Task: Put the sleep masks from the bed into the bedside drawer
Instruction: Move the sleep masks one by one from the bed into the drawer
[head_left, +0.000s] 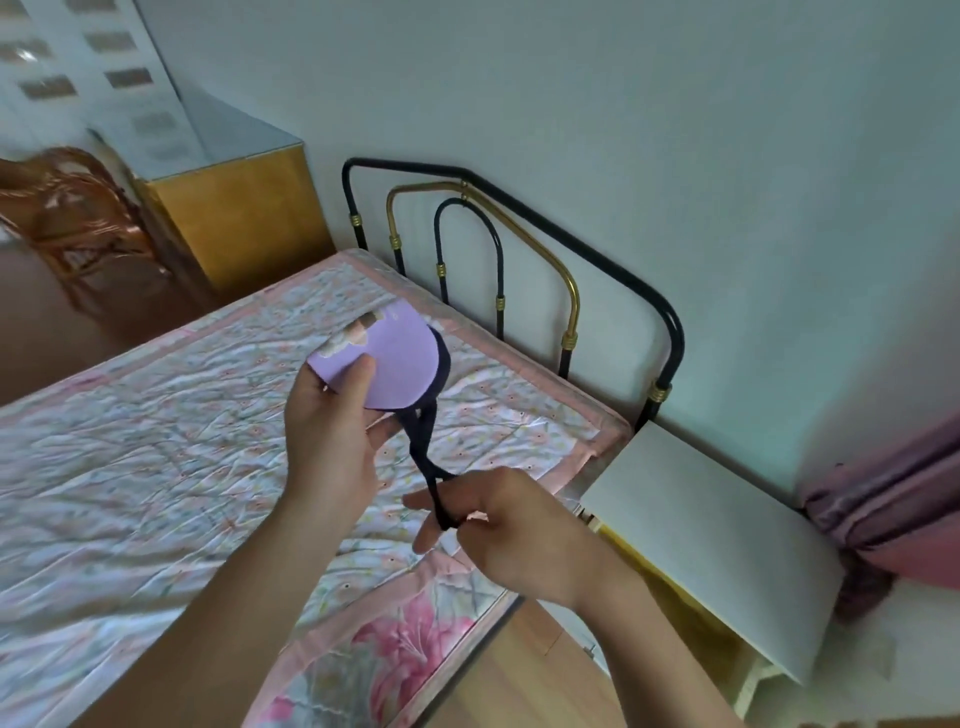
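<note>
pale walls meet at a corner behind a bed covered with a crinkled floral quilt edged in pink. its metal headboard, dark tubing with a brass arch inside, stands against the wall. just right of the bed corner sits a bedside table with a plain white top; no drawer front can be made out from this angle. a pinkish curtain bunches on the floor beside it. at the far side of the bed are a yellow wooden cabinet and a blurred wicker chair.

above the quilt, the left hand holds a lilac sleep mask by its edge, thumb pressed on the front, fingers behind it. the mask's dark strap runs down from it to the right hand, which pinches the strap's loop between thumb and fingers. both hands and the mask are raised off the bed, near its corner, with the table top close to the right.
</note>
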